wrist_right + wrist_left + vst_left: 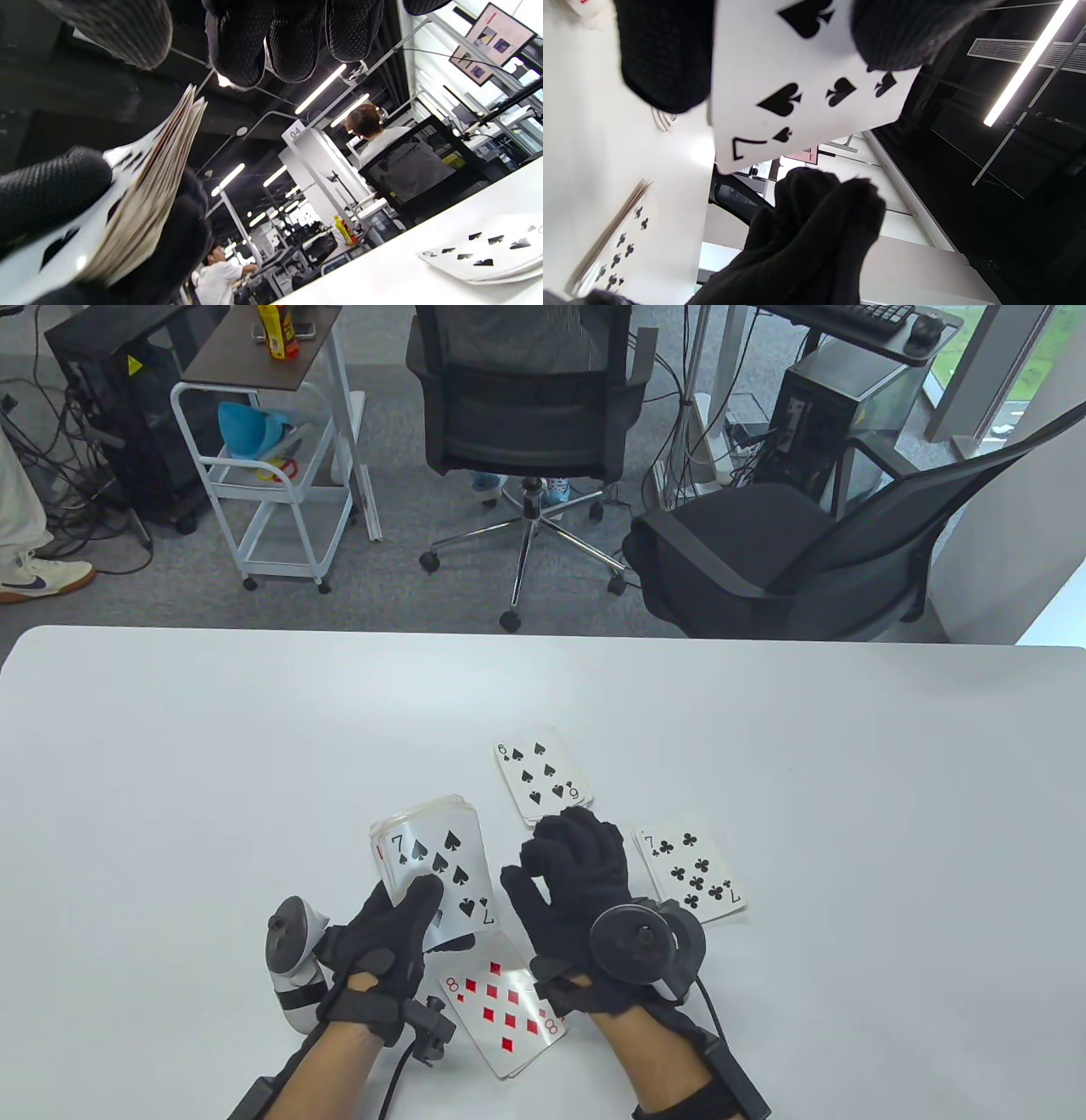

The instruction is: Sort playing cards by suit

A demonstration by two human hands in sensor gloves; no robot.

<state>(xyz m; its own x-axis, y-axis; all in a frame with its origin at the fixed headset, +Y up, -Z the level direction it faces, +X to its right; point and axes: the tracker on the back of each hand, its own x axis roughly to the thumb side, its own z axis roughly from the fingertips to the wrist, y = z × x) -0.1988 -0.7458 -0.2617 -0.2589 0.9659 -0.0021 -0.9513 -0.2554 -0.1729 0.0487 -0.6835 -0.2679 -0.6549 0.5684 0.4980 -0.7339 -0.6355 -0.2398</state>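
The table view is evenly bright and sharp, the white table (170,780) carrying only soft shadows — straight lines bow toward the edges. Both wrist views are dim overhead, ceiling strip lights (321,89) glaring, and the near gloved fingers (237,46) blur.

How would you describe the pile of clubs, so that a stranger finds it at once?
On the white table, look just right of the right hand. A small face-up pile lies there, showing the seven of clubs; the other black pile, farther back, shows spades.
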